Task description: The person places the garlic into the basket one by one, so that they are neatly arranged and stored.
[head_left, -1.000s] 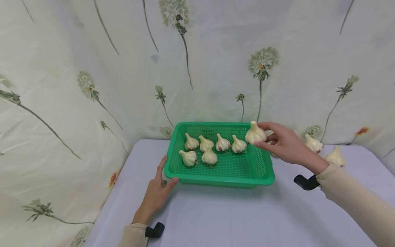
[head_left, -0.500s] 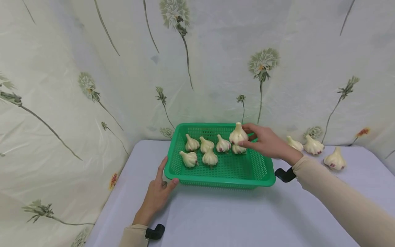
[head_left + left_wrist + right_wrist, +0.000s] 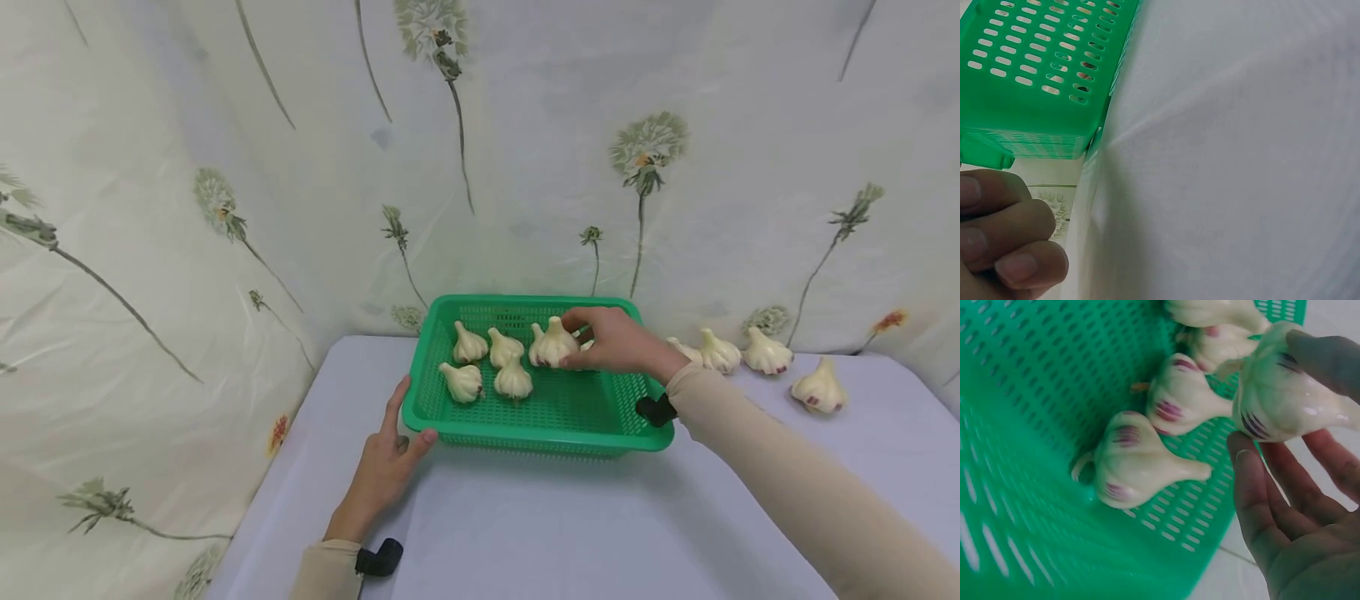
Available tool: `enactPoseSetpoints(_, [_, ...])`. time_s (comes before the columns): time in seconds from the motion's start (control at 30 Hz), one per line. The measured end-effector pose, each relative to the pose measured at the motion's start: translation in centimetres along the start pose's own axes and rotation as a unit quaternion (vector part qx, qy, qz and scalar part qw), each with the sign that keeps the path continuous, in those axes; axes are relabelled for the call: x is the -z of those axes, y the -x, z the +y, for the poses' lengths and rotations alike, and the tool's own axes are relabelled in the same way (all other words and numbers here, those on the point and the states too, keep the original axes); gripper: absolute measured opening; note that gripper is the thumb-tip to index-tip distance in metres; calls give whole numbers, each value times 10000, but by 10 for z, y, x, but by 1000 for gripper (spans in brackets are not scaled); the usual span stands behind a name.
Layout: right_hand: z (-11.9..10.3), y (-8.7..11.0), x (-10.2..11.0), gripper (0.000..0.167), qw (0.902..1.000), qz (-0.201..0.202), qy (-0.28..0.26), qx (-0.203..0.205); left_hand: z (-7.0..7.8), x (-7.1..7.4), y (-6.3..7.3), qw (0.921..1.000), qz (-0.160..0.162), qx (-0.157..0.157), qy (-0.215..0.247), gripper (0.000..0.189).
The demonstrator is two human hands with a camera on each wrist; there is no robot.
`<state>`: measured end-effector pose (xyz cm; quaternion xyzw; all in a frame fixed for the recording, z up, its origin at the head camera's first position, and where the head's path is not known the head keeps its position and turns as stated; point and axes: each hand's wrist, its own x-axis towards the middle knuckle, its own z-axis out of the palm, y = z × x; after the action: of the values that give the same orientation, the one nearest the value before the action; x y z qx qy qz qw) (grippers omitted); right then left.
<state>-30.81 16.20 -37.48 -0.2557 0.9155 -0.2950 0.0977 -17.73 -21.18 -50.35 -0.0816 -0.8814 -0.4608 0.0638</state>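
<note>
Thumb and fingers of my right hand point(image 3: 613, 340) pinch a white garlic bulb point(image 3: 555, 346), its stem pointing up, over the back middle of a green plastic basket point(image 3: 525, 438). In the right wrist view, this held bulb point(image 3: 1282, 394) shows dark purple streaks, with other garlic bulbs point(image 3: 1138, 464) lying below it. My left hand point(image 3: 381, 468) is at the basket's front left corner, index finger along the left side and thumb at the front rim. The left wrist view shows its other fingers point(image 3: 1025, 222) bent below the basket's corner, holding nothing.
Several garlic bulbs lie in the basket, mostly in its left and back part. Outside it, to the right, more bulbs form a row, with one bulb point(image 3: 820, 387) at the far right of the white-covered table point(image 3: 525, 533). A flower-patterned sheet point(image 3: 525, 167) hangs behind.
My right hand has moved left and slightly down with the garlic bulb, from the basket's right side to its back middle. My left hand has stayed at the corner.
</note>
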Motion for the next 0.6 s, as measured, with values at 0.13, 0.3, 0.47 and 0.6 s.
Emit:
enactPoseSetpoints(0.13, [6, -9, -9, 63, 9999, -147, 80, -39, -1, -1, -1, 10000, -12, 0, -37, 86])
enactPoseSetpoints(0.3, [16, -16, -18, 59, 9994, -291, 114, -113, -1, -1, -1, 10000, -11, 7, -60, 87])
enactPoseSetpoints(0.47, [25, -18, -28, 58, 9989, -430, 87, -154, -1, 0, -1, 10000, -58, -12, -39, 87])
enactPoseSetpoints(0.6, [27, -19, -33, 56, 9989, -431, 170, -33, -3, 1, -1, 10000, -24, -17, -48, 87])
